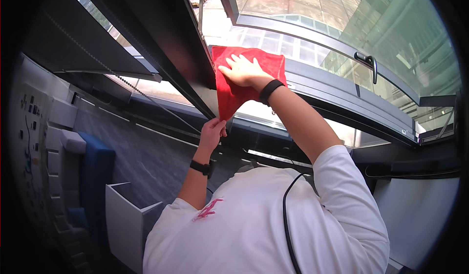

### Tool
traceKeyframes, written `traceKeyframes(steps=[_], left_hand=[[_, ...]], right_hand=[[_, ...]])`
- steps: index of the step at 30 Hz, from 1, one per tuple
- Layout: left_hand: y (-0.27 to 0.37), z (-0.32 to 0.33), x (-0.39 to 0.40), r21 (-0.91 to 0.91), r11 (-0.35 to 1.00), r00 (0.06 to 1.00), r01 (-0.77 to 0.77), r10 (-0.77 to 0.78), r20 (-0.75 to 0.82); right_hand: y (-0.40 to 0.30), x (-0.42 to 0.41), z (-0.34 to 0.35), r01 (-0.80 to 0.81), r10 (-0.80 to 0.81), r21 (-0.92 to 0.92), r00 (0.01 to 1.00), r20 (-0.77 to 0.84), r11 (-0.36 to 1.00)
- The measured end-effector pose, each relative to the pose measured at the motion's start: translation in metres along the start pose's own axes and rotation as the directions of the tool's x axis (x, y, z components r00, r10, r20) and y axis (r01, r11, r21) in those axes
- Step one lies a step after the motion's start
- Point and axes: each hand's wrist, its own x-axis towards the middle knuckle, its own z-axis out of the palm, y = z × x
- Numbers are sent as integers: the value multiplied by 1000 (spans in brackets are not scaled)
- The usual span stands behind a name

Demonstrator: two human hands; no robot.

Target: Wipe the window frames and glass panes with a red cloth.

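Observation:
A red cloth (234, 91) is spread over the lower frame of an open window, beside a dark upright frame post. My right hand (243, 70) lies flat on the cloth's upper part, palm down with the fingers apart. Lower down, my left hand (214, 129) pinches a drawn-out corner of the same cloth between thumb and fingers. The grey metal window frame (344, 91) runs to the right from under the cloth. Above it the glazed sash (293, 28) stands tilted outward, with a black handle (373, 69) on its lower rail.
A roller blind (95, 36) with a bead chain (128, 87) hangs at the left. Below are a white open-topped cabinet (124, 226) and a blue sofa (96, 178). A black cable (285, 215) runs down my shirt. A white panel (417, 208) stands at the lower right.

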Motion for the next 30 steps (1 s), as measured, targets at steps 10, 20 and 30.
traceKeyframes(steps=[10, 20, 30], left_hand=[[-10, 63, 7, 114, 992, 992, 60, -72, 107], [-8, 144, -5, 319, 944, 941, 89, -185, 283], [-8, 229, -19, 360, 933, 912, -15, -135, 387]], right_hand=[[52, -64, -11, 81, -84, -80, 995, -46, 994], [124, -131, -22, 103, -111, -101, 991, -73, 990], [209, -208, -41, 99, -103, -53, 990, -94, 994]])
